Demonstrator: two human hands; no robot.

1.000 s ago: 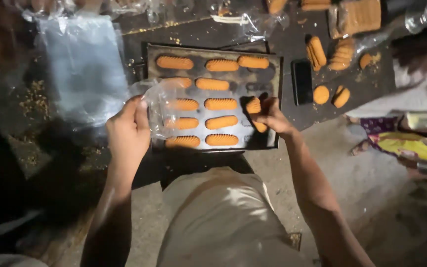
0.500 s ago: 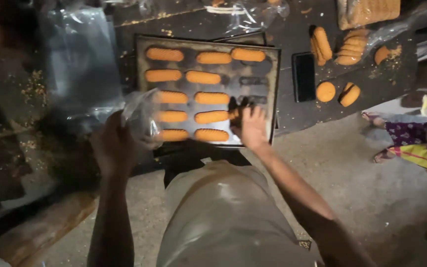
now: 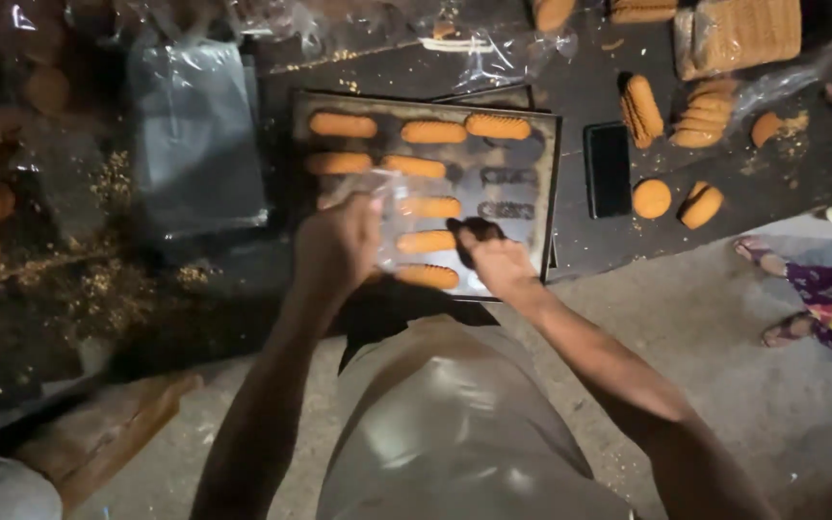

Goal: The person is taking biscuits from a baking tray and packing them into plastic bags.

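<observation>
With the left hand pinching a thin clear bag at frame centre and the right hand closed on something dark above the tray, a biscuit could miss and crumble.

floor: grey concrete | table: dark, crumb-strewn | light: dim, warm

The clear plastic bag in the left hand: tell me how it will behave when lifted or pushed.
The clear plastic bag looks thin and crinkled where the left hand grips it, so it is probably floppy and would sag unless held open. It seems very light. Its glossy film may slip between the fingers. The oblong biscuits showing through it look brittle, so pushing could crack them.
</observation>
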